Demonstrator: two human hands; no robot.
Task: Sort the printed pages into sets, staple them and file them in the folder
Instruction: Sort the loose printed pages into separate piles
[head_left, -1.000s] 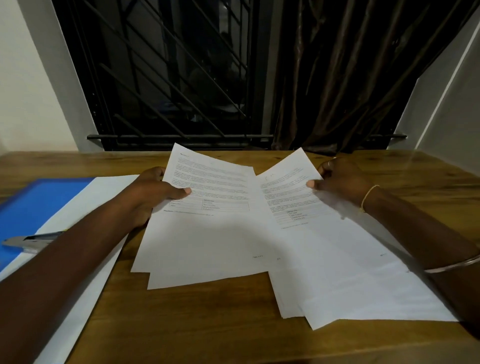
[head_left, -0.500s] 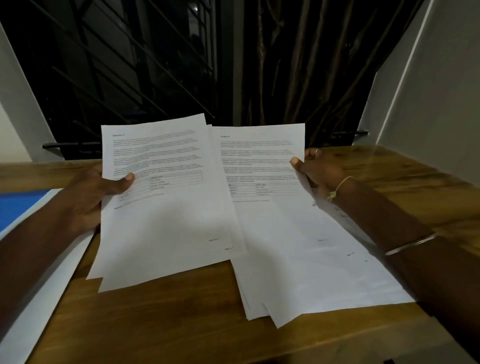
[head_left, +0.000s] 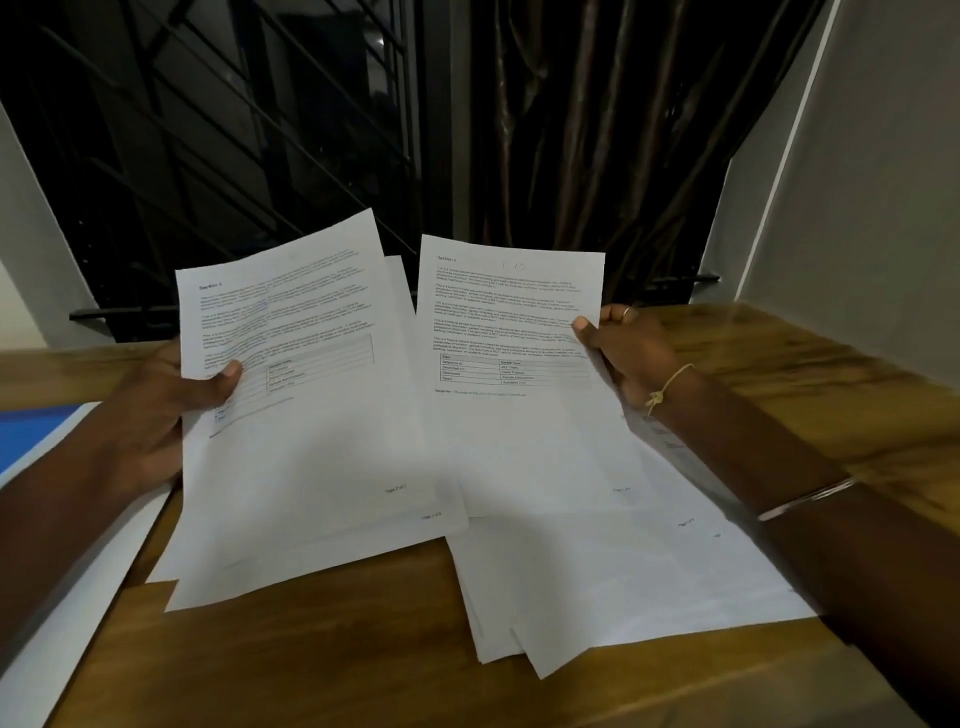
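- Printed white paper pages sit in two loose fans, and their near ends droop onto the brown wooden surface (head_left: 311, 665); thin sheets like these look light, floppy and ready to slide over one another.
- Right-hand stack of white printed sheets (head_left: 597, 561) is splayed at its near corners, so squaring it against the surface looks wise before any stapling.
- Left-hand stack of white printed sheets (head_left: 311, 467), headed "Section 2", is raised at its far end.
- Left hand (head_left: 156, 415) has its grip clamped on that stack's left edge, thumb on top.
- Right hand (head_left: 628, 358) pinches the other stack's right edge the same way; an edge hold mid-height seems best, since a corner hold would let pages sag.
- Blue flat folder (head_left: 26, 436) shows at the far left edge, mostly out of view.
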